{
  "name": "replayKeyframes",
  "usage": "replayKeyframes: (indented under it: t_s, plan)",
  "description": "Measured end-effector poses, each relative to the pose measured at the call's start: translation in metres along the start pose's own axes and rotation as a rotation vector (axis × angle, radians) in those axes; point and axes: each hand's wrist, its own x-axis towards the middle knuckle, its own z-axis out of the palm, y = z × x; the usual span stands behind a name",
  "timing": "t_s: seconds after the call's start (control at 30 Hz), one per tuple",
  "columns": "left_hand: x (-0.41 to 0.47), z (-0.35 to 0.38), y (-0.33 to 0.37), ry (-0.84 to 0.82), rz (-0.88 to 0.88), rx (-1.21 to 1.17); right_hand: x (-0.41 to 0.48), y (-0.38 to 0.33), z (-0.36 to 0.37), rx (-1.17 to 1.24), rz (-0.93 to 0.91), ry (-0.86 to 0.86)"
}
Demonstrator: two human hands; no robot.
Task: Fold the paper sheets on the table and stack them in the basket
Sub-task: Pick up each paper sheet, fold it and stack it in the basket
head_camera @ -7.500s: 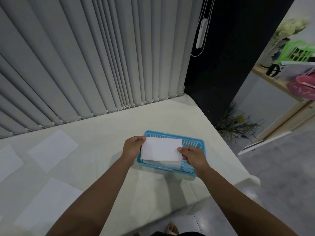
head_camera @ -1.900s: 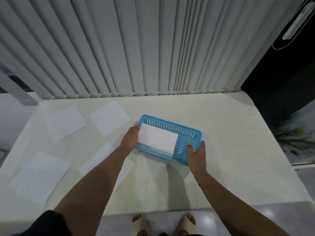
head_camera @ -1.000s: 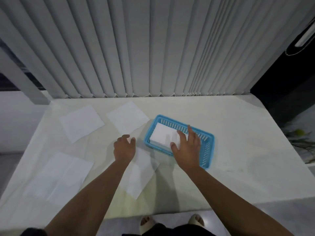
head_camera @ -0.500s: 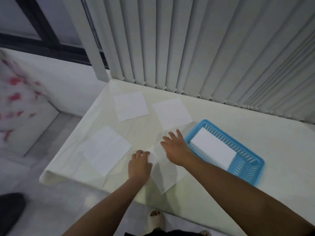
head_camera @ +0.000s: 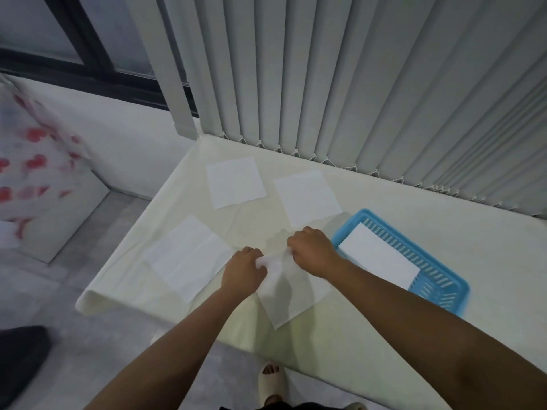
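Note:
A white paper sheet (head_camera: 288, 294) lies near the front of the cream table (head_camera: 370, 196). My left hand (head_camera: 243, 270) and my right hand (head_camera: 312, 249) both pinch its far edge, which is lifted off the table. To the right sits a blue slotted basket (head_camera: 435, 287) holding a stack of folded white paper (head_camera: 379, 258). Three more flat sheets lie on the table: one at the left (head_camera: 186, 257), one at the back left (head_camera: 235, 182) and one at the back middle (head_camera: 306, 196).
Grey vertical blinds (head_camera: 340, 84) hang along the table's far edge. The table's left corner (head_camera: 85, 303) drops to a grey tiled floor. A white cloth with red spots (head_camera: 26, 173) is at the far left. My sandalled foot (head_camera: 270, 383) shows below the front edge.
A folded sheet was laid in the basket. Both hands then left the basket, moved left to the nearest flat sheet and closed on its far edge, lifting it. The view swung left.

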Motion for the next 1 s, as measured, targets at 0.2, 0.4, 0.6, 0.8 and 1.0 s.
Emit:
replayKeyframes:
  t_s: [0.2, 0.4, 0.6, 0.8, 1.0]
  plan:
    - [-0.027, 0.008, -0.007, -0.261, 0.07, -0.061, -0.045, 0.005, 0.006, -0.163, -0.081, -0.07]
    - [-0.047, 0.016, 0.005, -0.426, 0.051, 0.046, -0.077, 0.011, 0.016, -0.162, -0.074, -0.134]
    - [-0.046, 0.013, 0.022, -0.435, -0.08, -0.024, -0.094, -0.003, 0.014, -0.073, -0.034, -0.067]
    - [-0.032, 0.018, 0.027, -0.297, -0.159, -0.114, -0.109, -0.019, 0.042, 0.067, 0.081, -0.149]
    - [-0.015, 0.023, 0.037, -0.335, -0.212, -0.031, -0.125, -0.018, 0.059, 0.126, 0.13, -0.146]
